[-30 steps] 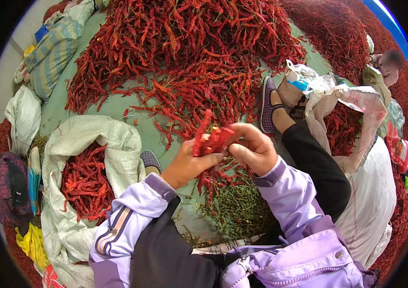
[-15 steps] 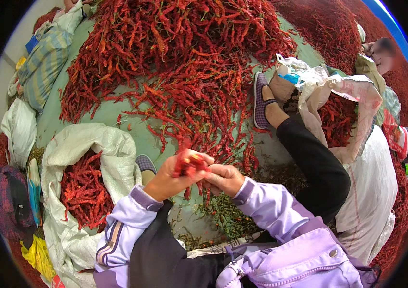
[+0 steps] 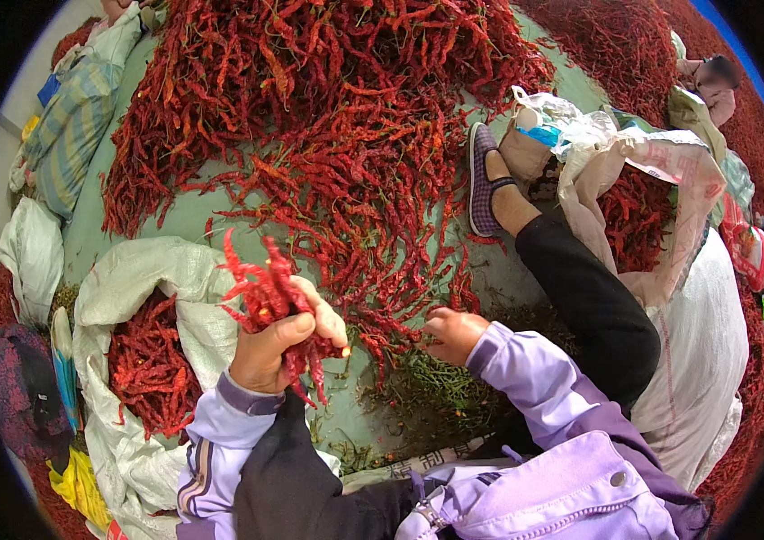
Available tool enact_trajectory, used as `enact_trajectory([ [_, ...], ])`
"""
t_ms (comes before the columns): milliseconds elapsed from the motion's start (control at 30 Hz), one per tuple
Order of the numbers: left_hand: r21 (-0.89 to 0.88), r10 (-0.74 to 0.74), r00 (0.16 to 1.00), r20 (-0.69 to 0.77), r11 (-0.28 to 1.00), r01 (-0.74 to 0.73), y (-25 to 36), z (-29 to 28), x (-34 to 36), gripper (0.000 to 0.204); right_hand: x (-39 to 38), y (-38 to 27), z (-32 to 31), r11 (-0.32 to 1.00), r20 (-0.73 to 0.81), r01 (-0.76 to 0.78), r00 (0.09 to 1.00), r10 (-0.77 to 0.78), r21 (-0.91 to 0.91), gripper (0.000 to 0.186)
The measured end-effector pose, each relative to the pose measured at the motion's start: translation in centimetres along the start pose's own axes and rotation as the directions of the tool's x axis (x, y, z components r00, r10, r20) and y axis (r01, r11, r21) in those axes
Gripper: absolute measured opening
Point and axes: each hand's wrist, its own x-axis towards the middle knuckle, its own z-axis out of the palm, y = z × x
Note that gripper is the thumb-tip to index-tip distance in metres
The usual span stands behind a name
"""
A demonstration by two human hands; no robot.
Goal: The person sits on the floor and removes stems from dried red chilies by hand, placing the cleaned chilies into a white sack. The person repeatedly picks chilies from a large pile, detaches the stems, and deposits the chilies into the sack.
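My left hand [image 3: 285, 337] grips a bunch of wrinkled red chilies [image 3: 260, 283] upright, beside a white woven sack of chilies [image 3: 143, 364]. To its right, my right hand [image 3: 454, 331] has its fingers curled near loose chilies [image 3: 382, 297] on the pale green sheet [image 3: 170, 220]; what they hold, if anything, is too small to make out. A pile of green stems [image 3: 440, 387] lies just below that hand. A large heap of red chilies [image 3: 328, 63] fills the top middle.
My outstretched leg [image 3: 580, 297] and checked shoe [image 3: 485, 180] lie at the right, beside open sacks [image 3: 688, 333]. Striped bags [image 3: 67, 135] and white sacks [image 3: 31, 256] line the left. Another person [image 3: 706, 90] is at the upper right among more chili heaps [image 3: 598, 54].
My hands have separated: the left moved left and holds the bunch up, turned upright, while the right drew away to the right from the bunch they had both been holding.
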Motion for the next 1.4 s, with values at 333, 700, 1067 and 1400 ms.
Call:
enact_trajectory([
  [333,0.142,0.062,0.992,-0.107,0.989,-0.047,0.3,-1.8,0.4,0.022,9.5,1.0,1.1,0.951,0.177,-0.134,0.966,0.188,-0.280,0.029],
  [700,0.195,0.050,0.991,-0.124,0.980,-0.025,0.2,-0.5,0.5,0.015,3.6,0.9,-5.9,-0.058,-0.207,0.239,0.919,0.336,0.969,0.021],
  [1067,0.846,0.015,0.974,0.226,0.493,-0.204,2.7,9.2,0.7,0.036,-1.2,-7.4,-6.7,-0.559,-0.170,0.142,0.985,0.001,0.817,0.024],
  [1400,0.879,-0.091,0.884,0.458,-0.101,-0.466,0.6,13.0,0.1,0.027,-5.1,-10.6,-7.3,0.644,-0.511,0.423,0.858,-0.057,0.638,0.016],
])
